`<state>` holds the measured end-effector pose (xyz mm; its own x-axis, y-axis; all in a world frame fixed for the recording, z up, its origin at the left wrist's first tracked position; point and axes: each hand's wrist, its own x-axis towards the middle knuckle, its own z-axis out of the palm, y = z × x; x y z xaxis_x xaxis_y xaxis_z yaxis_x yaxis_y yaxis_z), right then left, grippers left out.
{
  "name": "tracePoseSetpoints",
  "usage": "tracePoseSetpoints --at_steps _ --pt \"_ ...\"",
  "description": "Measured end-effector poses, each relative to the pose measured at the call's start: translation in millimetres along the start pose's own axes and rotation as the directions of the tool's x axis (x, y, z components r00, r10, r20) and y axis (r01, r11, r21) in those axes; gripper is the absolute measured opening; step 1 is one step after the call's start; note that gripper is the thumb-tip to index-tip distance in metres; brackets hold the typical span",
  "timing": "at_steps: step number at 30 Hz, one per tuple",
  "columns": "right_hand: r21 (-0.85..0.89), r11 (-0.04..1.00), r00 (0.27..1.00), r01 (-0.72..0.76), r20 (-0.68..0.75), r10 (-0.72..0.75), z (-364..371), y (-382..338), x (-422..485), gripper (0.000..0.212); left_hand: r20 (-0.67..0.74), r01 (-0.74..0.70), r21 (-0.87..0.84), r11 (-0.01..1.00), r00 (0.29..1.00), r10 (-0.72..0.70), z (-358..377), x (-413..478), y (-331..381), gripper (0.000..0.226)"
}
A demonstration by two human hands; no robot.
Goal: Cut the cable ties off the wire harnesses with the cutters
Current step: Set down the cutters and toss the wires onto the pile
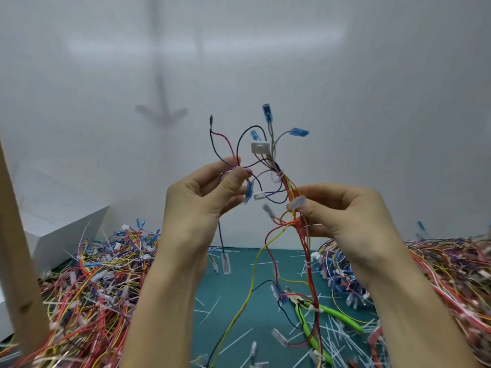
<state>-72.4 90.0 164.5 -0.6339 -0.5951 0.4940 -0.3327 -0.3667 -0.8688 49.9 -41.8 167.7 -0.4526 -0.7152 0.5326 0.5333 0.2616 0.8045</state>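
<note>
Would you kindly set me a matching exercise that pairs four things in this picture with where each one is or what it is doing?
Things:
1. green-handled cutters
2. white rectangular plastic connector
3. left hand
4. right hand

Places or states:
A. pinching thin side branches of the wire harness
B. lying on the teal mat
C. gripping the harness's red-and-yellow trunk
D. high on the harness, above both hands

Pairs: 1-B, 2-D, 3-A, 4-C.
</note>
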Motion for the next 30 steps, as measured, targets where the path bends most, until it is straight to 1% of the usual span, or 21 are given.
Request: tracePoseSetpoints --at_steps 2,5,7,9,11,13,15,16,18,20,21,22,24,26,28,30 --pt "0.047 0.999 0.999 0.004 -0.040 -0.002 -0.7 0.0 0.4 0.031 0.025 0.037 0.121 0.992 0.999 -0.040 -4.6 -0.8 -0.6 0.039" --pt "0.135 0.991 0.993 -0.002 -0.118 0.018 -2.1 1.4 2.2 0.023 0.116 0.106 0.329 0.939 0.982 -0.151 -12.0 -3.0 -0.3 0.036" --pt "0.205 0.979 0.988 -0.005 -0.150 0.037 -2.2 2.9 3.2 0.015 0.249 0.133 0.412 0.901 0.935 -0.252 -16.1 -4.9 1.3 0.039" --pt "0.252 0.968 0.987 -0.013 -0.154 0.054 -2.5 4.2 4.4 0.008 0.374 0.133 0.465 0.875 0.867 -0.330 -16.5 -7.6 3.2 0.037" --pt "0.293 0.956 0.985 -0.021 -0.157 0.070 -2.5 4.4 4.9 0.015 0.423 0.126 0.482 0.867 0.833 -0.356 -13.8 -9.1 3.9 0.028" --pt "0.345 0.938 0.983 -0.031 -0.161 0.091 -2.2 3.8 4.9 0.015 0.424 0.104 0.490 0.866 0.839 -0.340 -9.7 -9.9 3.6 0.016" --pt "0.385 0.922 0.984 -0.040 -0.147 0.104 -2.2 2.4 4.2 0.009 0.404 0.069 0.473 0.879 0.869 -0.285 -6.5 -10.0 3.4 0.008" --pt "0.397 0.917 0.984 -0.044 -0.141 0.109 -2.4 1.7 3.8 0.009 0.391 0.056 0.458 0.887 0.883 -0.258 -5.7 -10.0 4.1 0.011" --pt "0.411 0.910 0.983 -0.058 -0.135 0.124 -3.1 1.4 4.1 0.009 0.392 0.044 0.449 0.892 0.888 -0.241 -5.5 -9.9 5.6 0.028" --pt "0.426 0.902 0.980 -0.069 -0.139 0.141 -3.1 2.0 4.3 0.008 0.440 0.042 0.463 0.885 0.856 -0.271 -5.4 -10.5 5.8 0.040" --pt "0.435 0.898 0.978 -0.072 -0.146 0.149 -2.6 2.4 4.5 0.008 0.464 0.043 0.466 0.884 0.839 -0.285 -4.4 -10.8 5.0 0.040" --pt "0.440 0.895 0.975 -0.073 -0.156 0.156 -2.2 2.9 4.7 0.009 0.475 0.046 0.455 0.889 0.832 -0.286 -3.2 -11.2 4.1 0.038" --pt "0.446 0.892 0.972 -0.070 -0.170 0.161 -1.0 3.1 5.2 0.009 0.471 0.044 0.409 0.911 0.845 -0.253 0.2 -11.5 2.5 0.032" --pt "0.455 0.888 0.971 -0.064 -0.179 0.161 -0.3 3.1 5.1 0.009 0.486 0.010 0.405 0.914 0.845 -0.224 4.1 -12.4 1.9 0.029" --pt "0.465 0.883 0.966 -0.057 -0.196 0.166 -0.5 3.1 5.2 0.009 0.501 -0.033 0.419 0.907 0.842 -0.201 8.7 -13.1 1.2 0.018" --pt "0.491 0.870 0.961 -0.050 -0.212 0.176 -1.8 3.3 5.4 0.009 0.470 -0.031 0.395 0.918 0.866 -0.173 11.2 -12.1 -0.8 0.006"
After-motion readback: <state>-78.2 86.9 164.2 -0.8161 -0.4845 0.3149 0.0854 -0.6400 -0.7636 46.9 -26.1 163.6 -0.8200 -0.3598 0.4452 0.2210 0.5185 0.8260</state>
